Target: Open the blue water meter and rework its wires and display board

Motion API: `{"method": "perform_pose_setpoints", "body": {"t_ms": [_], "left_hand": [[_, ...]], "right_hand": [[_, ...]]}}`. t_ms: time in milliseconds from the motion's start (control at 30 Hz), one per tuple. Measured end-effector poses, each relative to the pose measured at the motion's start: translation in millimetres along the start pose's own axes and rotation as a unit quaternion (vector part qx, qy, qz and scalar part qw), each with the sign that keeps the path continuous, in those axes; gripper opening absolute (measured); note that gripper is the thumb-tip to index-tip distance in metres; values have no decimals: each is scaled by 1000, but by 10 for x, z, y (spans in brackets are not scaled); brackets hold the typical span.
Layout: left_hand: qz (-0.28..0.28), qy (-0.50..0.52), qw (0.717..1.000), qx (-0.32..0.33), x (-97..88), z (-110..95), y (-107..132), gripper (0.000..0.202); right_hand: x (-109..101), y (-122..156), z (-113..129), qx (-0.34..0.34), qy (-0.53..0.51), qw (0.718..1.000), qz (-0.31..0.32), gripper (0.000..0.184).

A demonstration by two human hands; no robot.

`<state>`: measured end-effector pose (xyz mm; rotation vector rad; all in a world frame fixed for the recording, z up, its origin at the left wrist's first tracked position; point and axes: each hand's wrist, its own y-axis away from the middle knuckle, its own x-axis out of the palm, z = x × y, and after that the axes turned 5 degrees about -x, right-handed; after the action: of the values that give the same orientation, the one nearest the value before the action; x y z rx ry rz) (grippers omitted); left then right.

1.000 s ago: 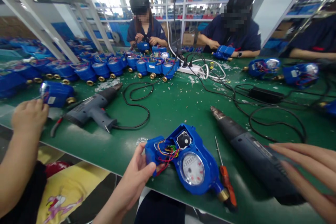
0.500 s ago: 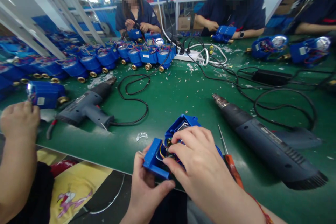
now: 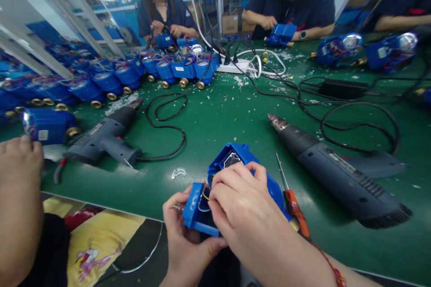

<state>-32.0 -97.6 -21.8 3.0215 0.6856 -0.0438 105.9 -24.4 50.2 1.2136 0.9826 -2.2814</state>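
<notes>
My left hand [image 3: 188, 237] is closed around a blue plastic cover [image 3: 192, 206], fingers behind it and thumb along its lower edge. The open side of the cover faces right, and a yellow wire [image 3: 205, 195] shows inside it. Just right of it lies the blue water meter housing [image 3: 274, 188], with a brass fitting [image 3: 294, 224] at its lower right end. My right hand [image 3: 242, 206] reaches over this housing, its fingers pinched together at the wires between the two parts. The fingertips are partly hidden behind the hand.
A screwdriver [image 3: 293, 208] and a heat gun [image 3: 336, 179] lie at right; another heat gun [image 3: 101, 136] lies at left. A clear plastic piece [image 3: 178, 173] rests nearby. Blue meters [image 3: 124, 76] line the back left, by a power strip [image 3: 234, 66]. A neighbour's hand [image 3: 22, 157] is at left.
The right hand's fingers have drawn closer together over the wires, and more of the housing and its brass fitting shows. The left hand keeps its hold on the cover. The view has shifted slightly.
</notes>
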Motion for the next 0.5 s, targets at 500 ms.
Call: {"method": "perform_pose_setpoints", "body": {"t_ms": [500], "left_hand": [[-9,20,999,36,82,-3,20,76]], "right_hand": [[-7,10,-29,-2,58,998,-39,18]]}}
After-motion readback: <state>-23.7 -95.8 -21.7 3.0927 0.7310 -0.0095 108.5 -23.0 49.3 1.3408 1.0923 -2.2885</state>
